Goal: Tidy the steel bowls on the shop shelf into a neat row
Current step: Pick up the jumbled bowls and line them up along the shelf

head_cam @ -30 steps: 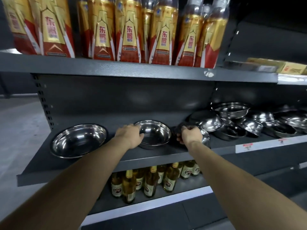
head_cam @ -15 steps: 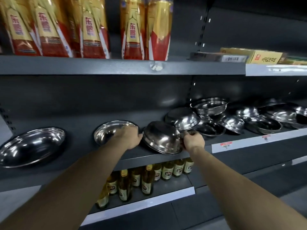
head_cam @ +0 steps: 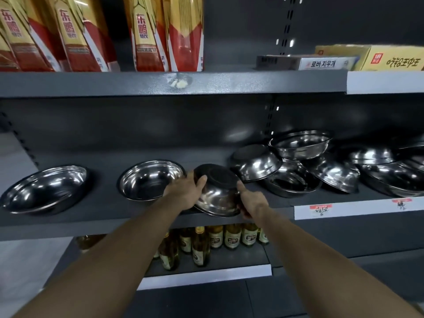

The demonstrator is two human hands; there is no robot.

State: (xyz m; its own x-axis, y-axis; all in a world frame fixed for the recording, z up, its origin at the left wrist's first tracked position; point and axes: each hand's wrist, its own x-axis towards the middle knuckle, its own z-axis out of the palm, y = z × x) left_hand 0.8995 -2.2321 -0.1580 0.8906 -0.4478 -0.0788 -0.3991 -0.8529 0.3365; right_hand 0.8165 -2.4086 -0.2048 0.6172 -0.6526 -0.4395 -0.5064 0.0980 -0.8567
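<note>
Two steel bowls lean against the back of the dark middle shelf (head_cam: 96, 216), mouths facing out: one at the far left (head_cam: 44, 189), one left of centre (head_cam: 150, 180). I hold a third steel bowl (head_cam: 218, 198) between both hands, its dark base turned up and toward me. My left hand (head_cam: 185, 191) grips its left rim and my right hand (head_cam: 251, 200) grips its right rim. To the right lies a jumbled pile of several more bowls (head_cam: 296, 166), some upside down, some stacked and tilted.
Tall red and gold drink packs (head_cam: 146, 33) stand on the shelf above, with flat boxes (head_cam: 371, 57) at its right. Small glass bottles (head_cam: 199, 244) fill the shelf below. White price strips (head_cam: 348, 210) line the shelf front at the right.
The view has shifted right. My left hand left the second bowl and joined the right hand on the third bowl, which is turned further base-up.
</note>
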